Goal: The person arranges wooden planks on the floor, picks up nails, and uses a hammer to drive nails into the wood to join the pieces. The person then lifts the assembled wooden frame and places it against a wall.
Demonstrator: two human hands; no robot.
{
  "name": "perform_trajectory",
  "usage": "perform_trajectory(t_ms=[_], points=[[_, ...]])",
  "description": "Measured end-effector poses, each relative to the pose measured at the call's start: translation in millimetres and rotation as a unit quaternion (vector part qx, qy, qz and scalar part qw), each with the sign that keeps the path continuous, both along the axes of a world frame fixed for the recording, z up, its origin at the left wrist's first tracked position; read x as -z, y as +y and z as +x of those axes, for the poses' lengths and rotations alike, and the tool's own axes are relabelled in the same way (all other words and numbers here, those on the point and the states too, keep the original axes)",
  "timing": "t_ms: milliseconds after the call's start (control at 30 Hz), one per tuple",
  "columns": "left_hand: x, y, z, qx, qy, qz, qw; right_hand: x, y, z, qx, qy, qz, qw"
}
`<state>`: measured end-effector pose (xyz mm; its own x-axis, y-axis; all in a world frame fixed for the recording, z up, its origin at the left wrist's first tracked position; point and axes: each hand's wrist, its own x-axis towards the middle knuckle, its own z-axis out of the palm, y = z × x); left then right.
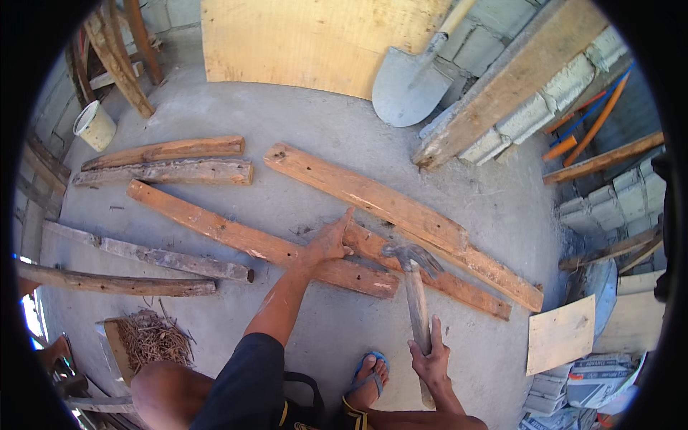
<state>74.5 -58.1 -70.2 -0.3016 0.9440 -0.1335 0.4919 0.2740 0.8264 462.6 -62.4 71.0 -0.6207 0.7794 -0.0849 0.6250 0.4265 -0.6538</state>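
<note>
My right hand [433, 360] is closed round the wooden handle of a claw hammer [417, 304]. The hammer's metal head lies over a reddish wooden plank [459, 288], touching it or just above it; I cannot tell which. The upper-left end of that plank is in the grip of my left hand [331, 242], thumb and fingers round it. Beneath my left wrist runs another long plank [215, 222], slanting down to the right. Beyond the gripped plank lies a wider board [365, 192], with a further plank [494, 271] along its lower right.
Weathered timbers [165, 172] lie at the left. A heap of rusty nails [154, 340] is at lower left, near my knee. A shovel [412, 82] leans by a plywood sheet [301, 43] at the back. A white bucket [95, 126], a thick upright beam [509, 79] and cement bags [598, 383] edge the floor.
</note>
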Motion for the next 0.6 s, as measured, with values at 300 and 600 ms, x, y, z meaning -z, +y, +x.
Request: perform_trajectory(t_ms=[300,600], points=[[-77,15,-18,0.116,0.191,0.016,0.975,57,-52,106,0.239,-0.026,-0.151,0.959],[-127,-82,-73,0.212,0.283,-0.156,0.922,82,-88,163,0.321,-0.081,-0.175,0.927]])
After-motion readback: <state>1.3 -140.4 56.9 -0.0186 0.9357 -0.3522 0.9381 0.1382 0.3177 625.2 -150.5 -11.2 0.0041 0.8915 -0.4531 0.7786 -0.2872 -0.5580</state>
